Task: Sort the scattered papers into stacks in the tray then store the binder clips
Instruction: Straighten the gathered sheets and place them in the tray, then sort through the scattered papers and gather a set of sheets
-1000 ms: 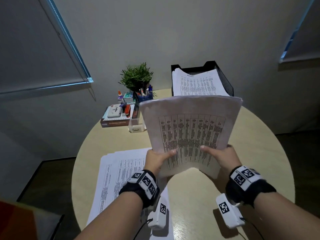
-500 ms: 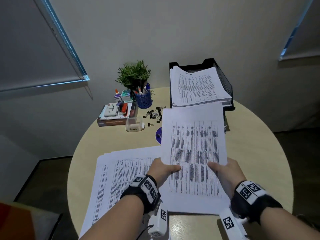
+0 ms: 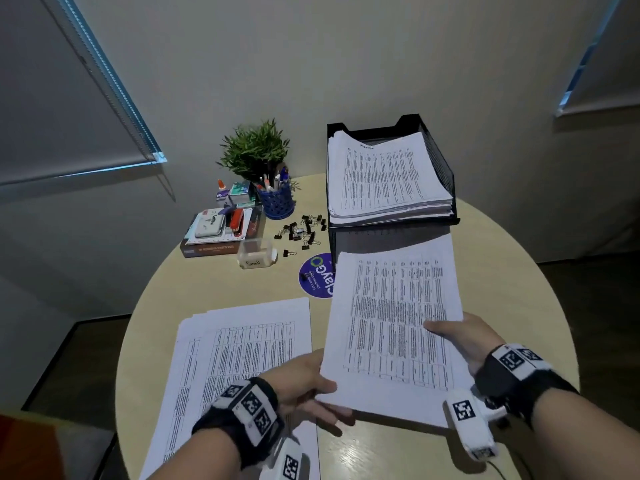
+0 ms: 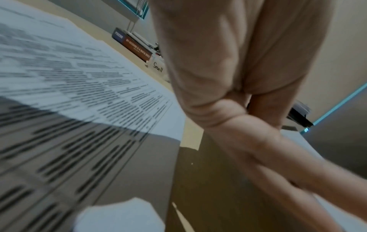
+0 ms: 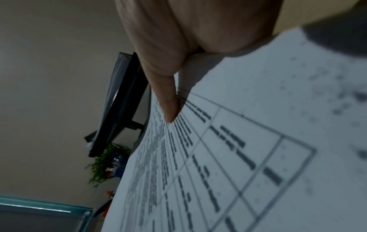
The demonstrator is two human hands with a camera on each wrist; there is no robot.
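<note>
The right thumb lies flat across the top sheet of the held sheaf of papers (image 3: 391, 327), pressing it near its right edge, and the other fingers of the right hand (image 3: 464, 337) go under the sheaf out of sight, so the hand pinches the paper between thumb and fingers. The right wrist view shows that thumb (image 5: 168, 100) stretched long over the printed table, its tip down on the page. The left hand (image 3: 304, 386) reaches from the lower left with its forearm slanting up across the table (image 3: 519, 289); its thumb sits at the sheaf's near left corner and two or three fingers show straight and slightly spread beneath the bottom edge, holding it from below. Whether they press the sheaf or just touch it I cannot tell. The sheaf sits low over the table, tilted, its far edge close to the black mesh tray (image 3: 440, 168), which already holds a thick stack of printed sheets (image 3: 384, 174). More papers (image 3: 239, 355) lie spread on the table under the left forearm. The binder clips (image 3: 301, 232) lie scattered between the blue pen cup (image 3: 277, 200) and the tray, beside a clear box (image 3: 256, 254) marked Small.
</note>
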